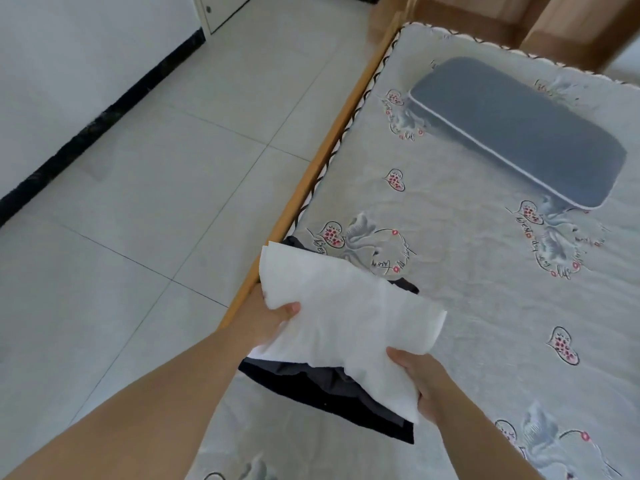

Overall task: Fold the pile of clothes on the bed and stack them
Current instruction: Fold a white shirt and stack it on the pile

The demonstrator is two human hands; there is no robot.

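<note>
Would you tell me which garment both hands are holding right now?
The white garment; the left hand and right hand grip it above the dark garment lying on the bed.

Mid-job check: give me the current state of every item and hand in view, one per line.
White cloth garment: lifted, bunched, held by both hands.
Dark folded garment: lying on the bed beneath the white one.
Grey rectangular pillow: flat on the patterned bed sheet.
Left hand: grips the white garment.
Right hand: grips it too.

Pale floor tiles (145, 188) filled the side toward nine o'clock, meeting a white wall (69, 74) with a black skirting (86, 133). Toward eleven o'clock stood a cream cabinet (221, 12). Wooden furniture (485, 15) stood at one o'clock.
</note>
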